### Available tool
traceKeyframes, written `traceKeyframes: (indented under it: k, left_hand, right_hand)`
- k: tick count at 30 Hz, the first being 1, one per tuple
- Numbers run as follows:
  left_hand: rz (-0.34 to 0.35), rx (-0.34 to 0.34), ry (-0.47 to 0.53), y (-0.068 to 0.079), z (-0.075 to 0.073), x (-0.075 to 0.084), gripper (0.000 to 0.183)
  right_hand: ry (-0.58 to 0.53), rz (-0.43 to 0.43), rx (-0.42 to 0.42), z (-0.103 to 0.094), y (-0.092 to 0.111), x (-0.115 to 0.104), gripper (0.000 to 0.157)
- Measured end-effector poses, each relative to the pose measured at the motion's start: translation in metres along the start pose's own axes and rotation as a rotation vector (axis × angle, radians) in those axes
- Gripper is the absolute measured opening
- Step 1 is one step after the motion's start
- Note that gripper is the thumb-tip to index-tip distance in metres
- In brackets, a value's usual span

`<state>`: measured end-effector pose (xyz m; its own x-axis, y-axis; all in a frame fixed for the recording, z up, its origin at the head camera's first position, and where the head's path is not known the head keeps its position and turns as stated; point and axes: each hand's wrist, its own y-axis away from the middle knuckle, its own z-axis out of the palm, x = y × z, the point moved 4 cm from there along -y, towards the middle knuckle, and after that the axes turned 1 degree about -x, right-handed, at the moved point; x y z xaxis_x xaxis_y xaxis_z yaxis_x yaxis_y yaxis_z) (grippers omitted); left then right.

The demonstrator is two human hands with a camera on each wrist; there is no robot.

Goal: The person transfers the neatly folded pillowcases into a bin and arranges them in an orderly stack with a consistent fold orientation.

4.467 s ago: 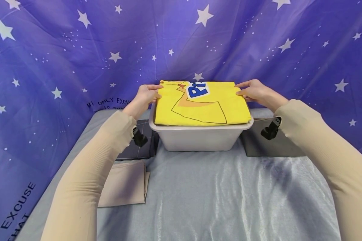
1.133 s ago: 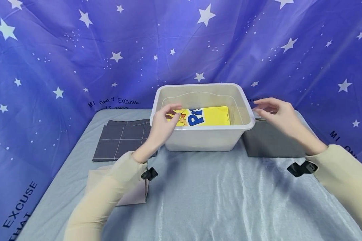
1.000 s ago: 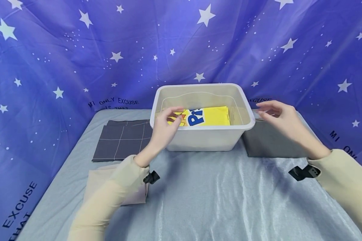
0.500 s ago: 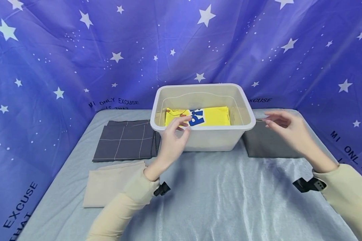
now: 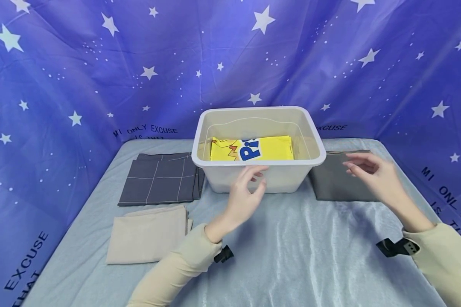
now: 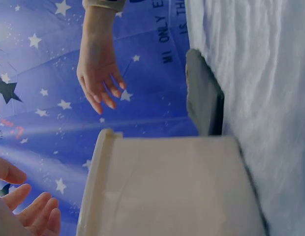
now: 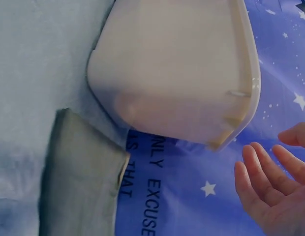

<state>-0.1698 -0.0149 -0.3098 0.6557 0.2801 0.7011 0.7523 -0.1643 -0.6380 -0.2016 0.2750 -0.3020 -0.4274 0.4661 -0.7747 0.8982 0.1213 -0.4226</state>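
Head view: we have the yellow cloth [image 5: 269, 148] lying inside the tub [image 5: 288, 163], whose front wall hides its near edge. Around the tub lie 3 more folded pieces: the checked cloth [image 5: 157, 179] and the beige cloth [image 5: 146, 236] to our left, the dark cloth [image 5: 332, 183] to our right. A pale blue sheet [image 5: 284, 256] spreads under everything, and a starry purple curtain [image 5: 223, 47] rises behind and at both sides. Our left hand [image 5: 243, 198] is in front of the tub's near wall, fingers softly bent, gripping nothing. Our right hand [image 5: 378, 175] covers part of the dark cloth from sight, loose and likewise gripping nothing; we cannot tell whether it touches.

Left wrist view: the tub's wall fills the lower middle, with the dark cloth beyond it on the sheet and the curtain behind. Our left fingers curve loosely in the lower left corner, apart from the rim; our right hand hangs above, fingers spread.

Right wrist view: the tub stands near the dark cloth, lettered curtain between. Our right hand, palm showing, is relaxed, clear of the rim.
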Motion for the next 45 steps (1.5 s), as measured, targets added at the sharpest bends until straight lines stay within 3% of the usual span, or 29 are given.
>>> traceKeyframes:
  k: [7,10,11,17,18,20,25,28,31,34,36,41,42,45]
  left_hand:
    - [-0.022,-0.067,0.009,0.009,0.023,-0.002,0.028]
    - [-0.042,-0.099,0.006,0.013,0.032,-0.003,0.027]
    - [-0.049,-0.109,0.003,0.015,0.035,-0.003,0.027]
    - [-0.065,-0.160,-0.041,0.022,0.052,-0.006,0.027]
    - [-0.069,-0.165,-0.044,0.022,0.054,-0.007,0.027]
    - [-0.072,-0.170,-0.042,0.024,0.059,-0.008,0.028]
    - [-0.076,-0.183,-0.055,0.028,0.070,-0.010,0.028]
    - [-0.076,-0.210,-0.081,0.031,0.079,-0.013,0.030]
    - [-0.087,-0.246,-0.083,0.035,0.087,-0.015,0.031]
    - [-0.097,-0.283,-0.094,0.036,0.094,-0.018,0.032]
    - [-0.108,-0.308,-0.090,0.036,0.099,-0.020,0.031]
    - [-0.140,-0.345,-0.079,0.034,0.110,-0.023,0.030]
    - [-0.149,-0.352,-0.075,0.034,0.113,-0.024,0.031]
    - [-0.171,-0.383,-0.080,0.032,0.121,-0.027,0.032]
  right_hand:
    - [-0.044,0.013,0.009,-0.005,0.010,0.013,0.036]
    - [-0.045,0.028,0.006,-0.009,0.014,0.027,0.032]
    - [-0.091,0.009,-0.010,-0.012,0.014,0.039,0.030]
    - [-0.060,0.031,-0.038,-0.024,0.019,0.102,0.031]
    - [-0.024,0.045,-0.032,-0.025,0.021,0.103,0.031]
    - [-0.066,0.029,-0.041,-0.024,0.023,0.100,0.029]
    - [-0.099,0.057,-0.027,-0.020,0.028,0.061,0.037]
    - [-0.082,0.076,-0.022,-0.022,0.031,0.066,0.038]
    - [-0.012,0.091,-0.003,-0.031,0.034,0.115,0.027]
    - [0.045,0.109,0.019,-0.040,0.036,0.170,0.031]
    - [0.023,0.102,0.022,-0.044,0.036,0.189,0.032]
    - [0.016,0.100,0.044,-0.048,0.037,0.207,0.031]
    - [0.090,0.119,0.066,-0.050,0.039,0.216,0.031]
    - [0.119,0.133,0.079,-0.050,0.039,0.214,0.030]
